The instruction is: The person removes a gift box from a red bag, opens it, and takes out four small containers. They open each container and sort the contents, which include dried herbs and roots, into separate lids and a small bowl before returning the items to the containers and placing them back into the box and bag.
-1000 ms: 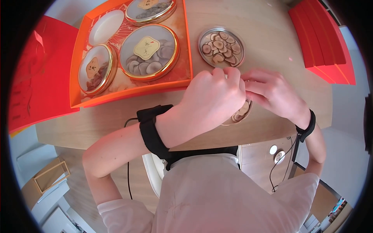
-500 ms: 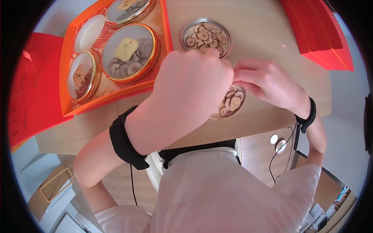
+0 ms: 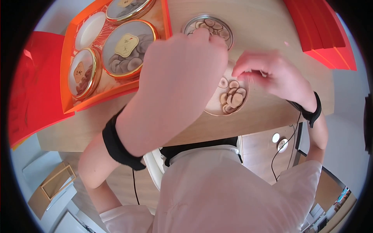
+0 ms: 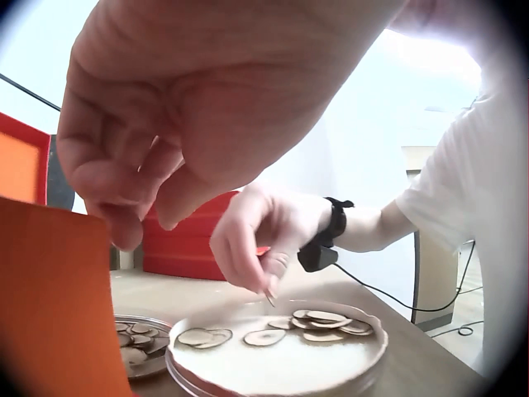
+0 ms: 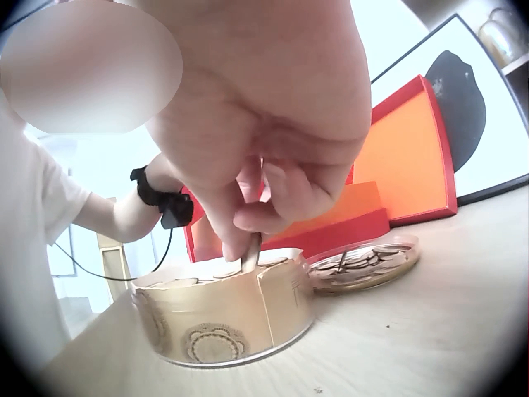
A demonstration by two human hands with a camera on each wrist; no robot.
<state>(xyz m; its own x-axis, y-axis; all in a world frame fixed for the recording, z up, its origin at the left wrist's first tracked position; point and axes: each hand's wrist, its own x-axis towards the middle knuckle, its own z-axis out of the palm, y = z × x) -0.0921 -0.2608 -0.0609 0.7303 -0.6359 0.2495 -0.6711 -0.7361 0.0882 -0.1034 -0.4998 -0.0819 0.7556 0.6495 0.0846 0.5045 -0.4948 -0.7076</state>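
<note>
My right hand [image 3: 274, 73] pinches a thin round dried slice [image 5: 250, 255] between thumb and fingertips, right at the surface of the near round container [image 4: 256, 364]. That container has a pale top and a patterned tan side. Pale dried slices with dark rims [image 3: 235, 100] overlap in a cluster on its right part, and single slices [image 4: 264, 337] lie flatter beside them. My left hand [image 3: 182, 77] hovers over the near container, towards the clear dish [image 3: 232, 39] of similar slices behind it. Its fingers [image 4: 124, 227] are loosely bent, with nothing visible between them and the thumb.
An open orange box [image 3: 67, 91] at the left holds gold-rimmed round tins with clear lids [image 3: 126, 46] and a white oval recess [image 3: 90, 31]. A red panel [image 3: 37, 81] lies beyond it. Red boxes [image 3: 318, 31] stand at the back right of the table. Cables hang below.
The hands, together over the near container a second ago, have parted. My left hand has moved left and away towards the far dish, uncovering more slices on the near container.
</note>
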